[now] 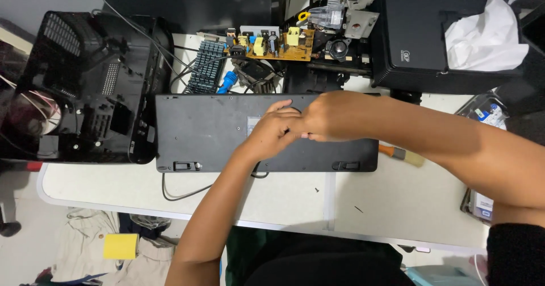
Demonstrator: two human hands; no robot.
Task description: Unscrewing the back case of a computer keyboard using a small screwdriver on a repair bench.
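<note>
**Both hands meet on the underside of an upturned keyboard**

A flat, black plastic computer keyboard (216, 133) lies face down across the white table (397, 206), its smooth underside up, two folding feet along the near edge and its thin black cable (181, 194) looping off below. The left hand (272, 134) rests on the middle of this underside, fingers curled together as if bearing down on a small spot or item; what sits under the fingertips is hidden. The right hand (323, 114) crosses over from the right and lies against the left, its fingers tucked out of sight, so I cannot tell whether it pinches anything.

The step in hand looks like work at one point on the back panel, probably a fastener or a catch near the label. The next move likely calls for steady pressure from one hand while the other works that point.

Around the keyboard lie an open black plastic device housing (85, 93), a yellow-brown circuit board with coils and capacitors (272, 43), a ribbed blue-grey heat sink (205, 66), a large black box-shaped device (420, 30) with crumpled white paper (482, 36) on it, and an orange-handled brush (400, 153).
</note>
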